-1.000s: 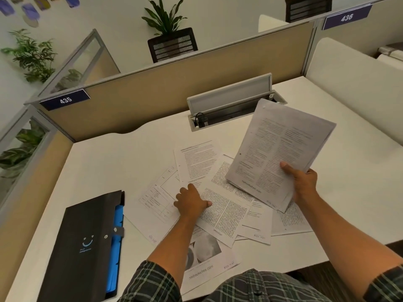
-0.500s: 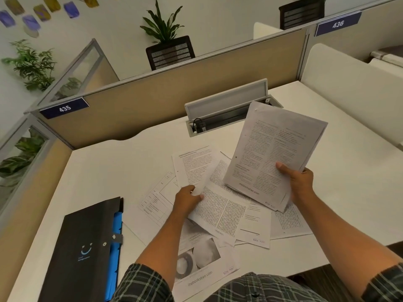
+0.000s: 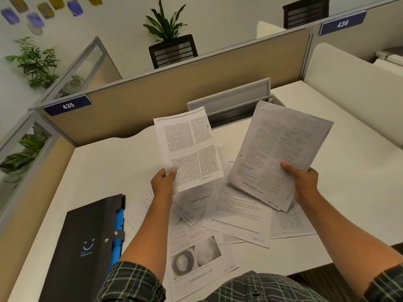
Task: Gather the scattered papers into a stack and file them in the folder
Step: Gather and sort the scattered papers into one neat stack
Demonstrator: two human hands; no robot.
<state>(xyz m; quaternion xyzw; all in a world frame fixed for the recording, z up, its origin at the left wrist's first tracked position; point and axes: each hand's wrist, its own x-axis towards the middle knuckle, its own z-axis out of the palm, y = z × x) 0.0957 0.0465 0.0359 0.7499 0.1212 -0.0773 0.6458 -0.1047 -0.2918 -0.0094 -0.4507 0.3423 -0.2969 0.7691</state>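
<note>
My left hand (image 3: 163, 182) pinches the lower left corner of a printed sheet (image 3: 188, 147) and holds it upright above the desk. My right hand (image 3: 303, 180) grips a small stack of papers (image 3: 281, 149), thumb on top, raised to the right of that sheet. Several more printed papers (image 3: 239, 212) lie scattered and overlapping on the white desk (image 3: 109, 171) below both hands; one with two round pictures (image 3: 196, 258) lies nearest me. A black folder (image 3: 82, 247) with blue inner dividers lies closed at the left front of the desk.
A grey cable box (image 3: 231, 103) with its lid raised sits at the back of the desk, just behind the lifted papers. A tan partition (image 3: 174, 88) walls the back and left. A white divider (image 3: 353, 70) stands at the right.
My left hand went from pressing on a sheet on the desk to pinching it and lifting it upright. My right hand kept its stack raised in about the same place.
</note>
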